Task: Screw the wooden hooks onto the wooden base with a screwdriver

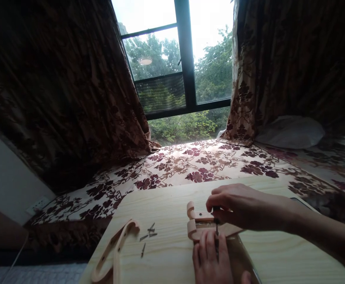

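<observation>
My right hand is closed round the dark handle of a screwdriver, held upright with its shaft pointing down. Below it, my left hand lies with fingers together, pressing on a pale wooden piece with curled ends and a brown board. The screwdriver's tip is hidden among the left fingers. Left of my hands, several screws lie loose on the light wooden table. Two more curved wooden pieces with dark holes rest at the table's left.
Behind the table is a ledge with a floral cloth, below a window between patterned curtains. A whitish bag lies at the right. A wall socket is at the left. A dark flat object shows behind my right wrist.
</observation>
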{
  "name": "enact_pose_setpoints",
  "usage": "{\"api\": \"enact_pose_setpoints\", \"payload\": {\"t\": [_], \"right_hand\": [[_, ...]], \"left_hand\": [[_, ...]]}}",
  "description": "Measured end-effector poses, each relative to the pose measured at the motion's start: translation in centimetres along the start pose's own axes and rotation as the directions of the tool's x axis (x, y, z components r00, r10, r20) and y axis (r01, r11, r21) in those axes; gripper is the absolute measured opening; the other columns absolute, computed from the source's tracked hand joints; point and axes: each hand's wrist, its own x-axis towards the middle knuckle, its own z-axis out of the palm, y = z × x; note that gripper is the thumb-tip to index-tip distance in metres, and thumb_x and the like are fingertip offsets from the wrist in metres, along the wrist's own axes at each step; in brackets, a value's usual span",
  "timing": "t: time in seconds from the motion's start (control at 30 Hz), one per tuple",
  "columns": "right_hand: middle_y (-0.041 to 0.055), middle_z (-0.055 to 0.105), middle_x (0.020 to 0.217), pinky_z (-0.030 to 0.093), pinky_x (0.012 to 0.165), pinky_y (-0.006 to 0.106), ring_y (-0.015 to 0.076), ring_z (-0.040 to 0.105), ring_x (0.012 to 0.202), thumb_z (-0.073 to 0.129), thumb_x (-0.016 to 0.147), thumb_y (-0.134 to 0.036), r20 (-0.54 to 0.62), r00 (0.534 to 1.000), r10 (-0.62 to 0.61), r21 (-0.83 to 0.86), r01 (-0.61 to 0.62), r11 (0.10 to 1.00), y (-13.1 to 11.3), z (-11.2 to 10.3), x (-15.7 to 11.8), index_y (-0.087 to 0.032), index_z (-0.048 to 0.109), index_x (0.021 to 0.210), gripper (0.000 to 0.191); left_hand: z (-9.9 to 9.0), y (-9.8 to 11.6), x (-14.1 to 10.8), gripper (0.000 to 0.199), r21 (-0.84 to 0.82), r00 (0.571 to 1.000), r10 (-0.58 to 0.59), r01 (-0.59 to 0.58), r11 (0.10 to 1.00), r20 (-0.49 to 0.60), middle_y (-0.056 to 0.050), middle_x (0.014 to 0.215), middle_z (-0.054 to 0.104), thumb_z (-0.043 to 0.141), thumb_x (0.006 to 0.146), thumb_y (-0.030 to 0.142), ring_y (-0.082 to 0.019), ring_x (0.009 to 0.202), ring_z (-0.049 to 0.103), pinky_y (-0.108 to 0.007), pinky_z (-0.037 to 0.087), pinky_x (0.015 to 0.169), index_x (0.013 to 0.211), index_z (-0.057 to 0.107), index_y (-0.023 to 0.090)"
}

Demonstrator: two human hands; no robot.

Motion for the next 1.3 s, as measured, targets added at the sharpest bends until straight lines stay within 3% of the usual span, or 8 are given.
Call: {"api": "enact_pose_setpoints", "payload": {"t": [0.27,0.43,0.53,0.83,0.97,1.13,1.3], "right_hand": [[0.0071,0.068,0.073,0.031,0.056,0.027,0.0163,0.055,0.062,0.047,0.093,-0.019,-0.026,0.997,0.073,-0.036,-0.074,0.997,0.3,1.1,0.7,-0.016,0.063,0.081,0.019],[0.0044,0.069,0.080,0.034,0.058,0.025,0.0167,0.059,0.069,0.055,0.086,-0.016,0.000,0.998,0.055,-0.009,-0.055,0.998,0.3,0.1,0.2,-0.019,0.064,0.089,0.010],[0.0045,0.068,0.081,0.036,0.061,0.024,0.0166,0.059,0.072,0.053,0.085,-0.012,0.032,0.999,0.022,0.023,-0.023,0.999,0.3,-0.4,0.1,-0.019,0.063,0.083,0.012],[0.0038,0.064,0.071,0.031,0.056,0.026,0.0142,0.048,0.060,0.047,0.091,-0.018,-0.016,0.999,0.052,-0.011,-0.052,0.999,0.7,1.0,0.0,-0.017,0.058,0.080,0.016],[0.0053,0.063,0.067,0.028,0.053,0.027,0.0143,0.046,0.056,0.045,0.094,-0.023,-0.024,0.995,0.094,-0.023,-0.094,0.995,0.7,1.2,0.2,-0.016,0.059,0.078,0.022],[0.0048,0.069,0.078,0.033,0.057,0.025,0.0158,0.056,0.066,0.052,0.087,-0.018,-0.011,0.998,0.062,-0.007,-0.062,0.998,0.3,0.5,0.2,-0.018,0.063,0.088,0.011],[0.0028,0.067,0.073,0.033,0.057,0.025,0.0143,0.053,0.064,0.048,0.090,-0.017,0.008,0.999,0.049,0.022,-0.049,0.999,0.4,0.7,-0.1,-0.019,0.060,0.079,0.017]], "left_hand": [[-0.3,0.5,0.3,0.063,-0.070,0.998,-0.056,0.055,0.996,-0.014,-0.006,0.112,0.068,0.046,0.078,0.073,-0.027,0.104,0.059,-0.043,0.038,0.089,0.116,0.061,0.026],[-1.1,0.6,0.5,0.068,-0.018,0.997,-0.015,0.016,1.000,0.078,-0.006,0.114,0.068,0.056,0.071,0.074,-0.027,0.105,0.059,-0.043,0.039,0.089,0.119,0.060,0.025],[-1.3,0.5,0.6,0.071,-0.020,0.995,-0.021,0.023,1.000,0.096,-0.006,0.116,0.067,0.057,0.069,0.076,-0.027,0.106,0.059,-0.042,0.039,0.090,0.119,0.060,0.026],[-1.4,0.8,0.8,0.068,-0.039,0.993,-0.031,0.036,0.999,0.111,-0.005,0.118,0.066,0.051,0.074,0.074,-0.026,0.108,0.057,-0.042,0.038,0.092,0.121,0.059,0.025],[-1.0,0.7,0.5,0.068,-0.041,0.997,-0.041,0.044,0.998,0.059,-0.008,0.115,0.067,0.054,0.072,0.073,-0.028,0.106,0.058,-0.044,0.039,0.090,0.119,0.060,0.024],[-0.3,-0.3,0.1,0.070,0.052,0.997,0.053,-0.056,0.997,0.055,-0.003,0.110,0.069,0.062,0.065,0.073,-0.025,0.100,0.061,-0.039,0.039,0.086,0.118,0.060,0.027],[0.2,-0.5,0.1,0.054,0.054,0.998,0.051,-0.049,0.997,-0.030,-0.002,0.104,0.071,0.060,0.072,0.066,-0.022,0.097,0.063,-0.037,0.041,0.083,0.111,0.063,0.028]]}}
